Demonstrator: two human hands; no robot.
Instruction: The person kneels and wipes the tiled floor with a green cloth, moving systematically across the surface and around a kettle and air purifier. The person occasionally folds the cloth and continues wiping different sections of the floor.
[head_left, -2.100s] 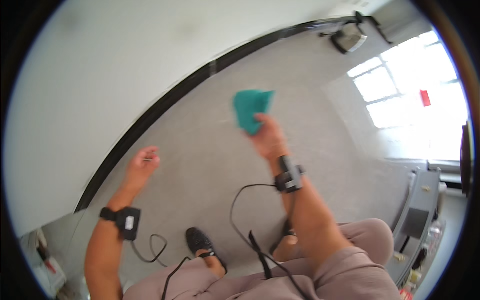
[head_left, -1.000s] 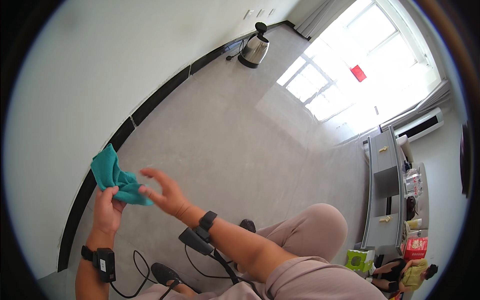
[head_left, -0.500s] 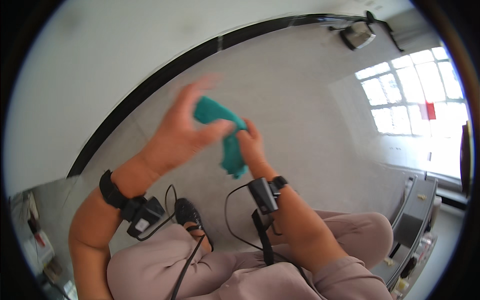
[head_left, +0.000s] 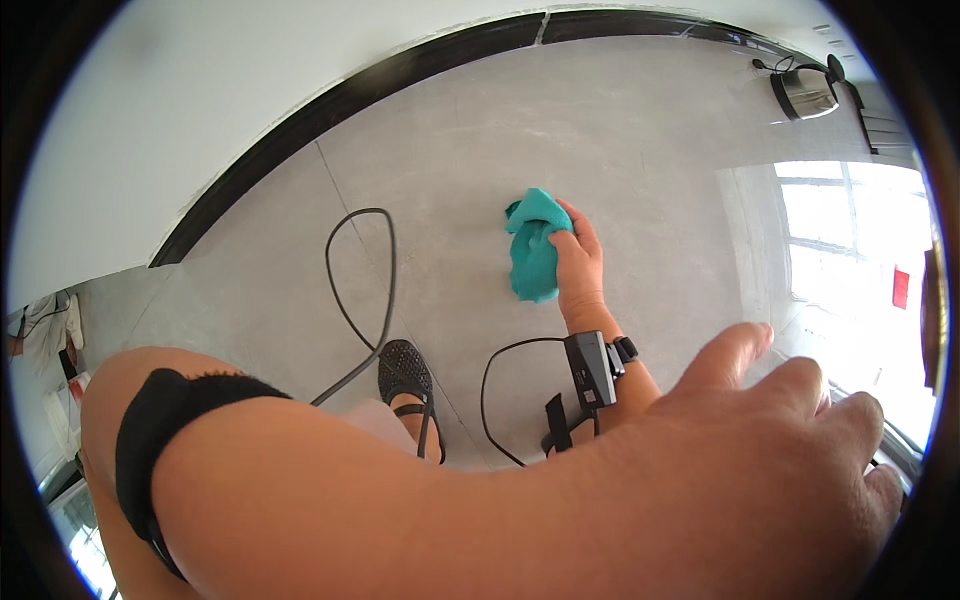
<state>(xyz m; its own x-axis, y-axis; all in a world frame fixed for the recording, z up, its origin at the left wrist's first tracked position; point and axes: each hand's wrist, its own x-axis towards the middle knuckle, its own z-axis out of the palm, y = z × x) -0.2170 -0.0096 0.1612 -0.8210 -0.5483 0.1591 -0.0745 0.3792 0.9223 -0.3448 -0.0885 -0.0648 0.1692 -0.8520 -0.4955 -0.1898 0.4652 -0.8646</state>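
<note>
A crumpled teal cloth [head_left: 533, 262] hangs from my right hand [head_left: 580, 262], with the thumb and fingers closed on its right side. It is held out in front of me above the floor. My left arm crosses the lower part of the view, very near the camera. My left hand [head_left: 775, 440] is at the lower right, back of the hand up and apart from the cloth. Its index finger is stretched out and the other fingers are loosely bent and spread. Its palm is hidden, and nothing shows in its grasp.
A grey tiled floor [head_left: 450, 150] meets a white wall with a black skirting [head_left: 330, 108]. A black cable [head_left: 393, 270] loops by my shoe [head_left: 404, 370]. A metal bin-like object [head_left: 805, 92] stands far right, near a bright window reflection. Assorted items lie at the left edge.
My left hand has left the cloth and swung across to the lower right, close to the camera. My right hand keeps the cloth, now farther right in view.
</note>
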